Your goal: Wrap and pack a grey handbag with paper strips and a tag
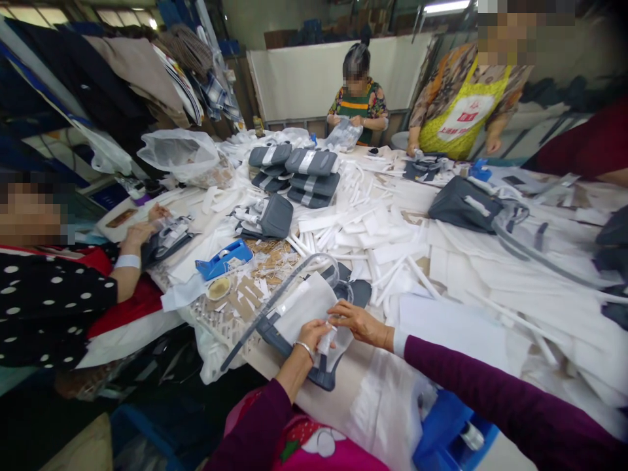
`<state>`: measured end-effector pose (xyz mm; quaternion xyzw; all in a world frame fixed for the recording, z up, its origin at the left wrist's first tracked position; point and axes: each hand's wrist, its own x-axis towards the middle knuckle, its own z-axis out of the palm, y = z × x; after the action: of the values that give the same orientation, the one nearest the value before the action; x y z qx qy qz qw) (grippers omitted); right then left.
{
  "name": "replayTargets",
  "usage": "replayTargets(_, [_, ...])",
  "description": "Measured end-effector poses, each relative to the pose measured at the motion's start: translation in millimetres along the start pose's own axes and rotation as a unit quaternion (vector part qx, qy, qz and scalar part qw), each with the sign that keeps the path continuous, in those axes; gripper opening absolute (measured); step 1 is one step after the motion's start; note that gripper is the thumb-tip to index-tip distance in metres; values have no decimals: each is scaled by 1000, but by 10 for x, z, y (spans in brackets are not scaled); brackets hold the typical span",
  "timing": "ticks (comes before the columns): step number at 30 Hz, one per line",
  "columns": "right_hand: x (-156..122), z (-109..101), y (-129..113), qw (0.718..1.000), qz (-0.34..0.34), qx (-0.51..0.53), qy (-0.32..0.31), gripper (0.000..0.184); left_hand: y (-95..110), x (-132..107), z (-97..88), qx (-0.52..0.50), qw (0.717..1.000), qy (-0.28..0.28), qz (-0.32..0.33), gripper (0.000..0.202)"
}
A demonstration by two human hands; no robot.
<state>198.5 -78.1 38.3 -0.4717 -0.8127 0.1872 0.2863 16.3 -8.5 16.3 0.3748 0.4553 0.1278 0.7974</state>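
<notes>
A dark grey handbag (327,379) lies on the table in front of me, with a white sheet (305,307) over it. Its long strap (250,330), partly in clear plastic, arcs over the bag and hangs past the table edge. My left hand (314,337) is closed on a small white wrapped piece (326,341) above the bag's near side. Against the same piece, my right hand (360,325) has its thumb and finger pinched together, the other fingers stretched leftward. What lies inside the white wrap is hidden.
A blue tape dispenser (224,260) stands left, beside cardboard tags (245,297); another blue dispenser (454,432) is near right. White paper rolls and sheets (363,229) cover the middle. Stacked grey bags (311,173) stand behind. Several co-workers handle items around the table.
</notes>
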Motion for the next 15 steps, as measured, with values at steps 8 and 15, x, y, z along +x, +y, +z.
replayTargets(8, [-199,61,-257,937,209,137,244,34,-96,40,126,66,992,53,90,34])
replayTargets(15, [-1315,-44,-1029,638,561,78,523,32,-112,107,91,112,989,27,97,36])
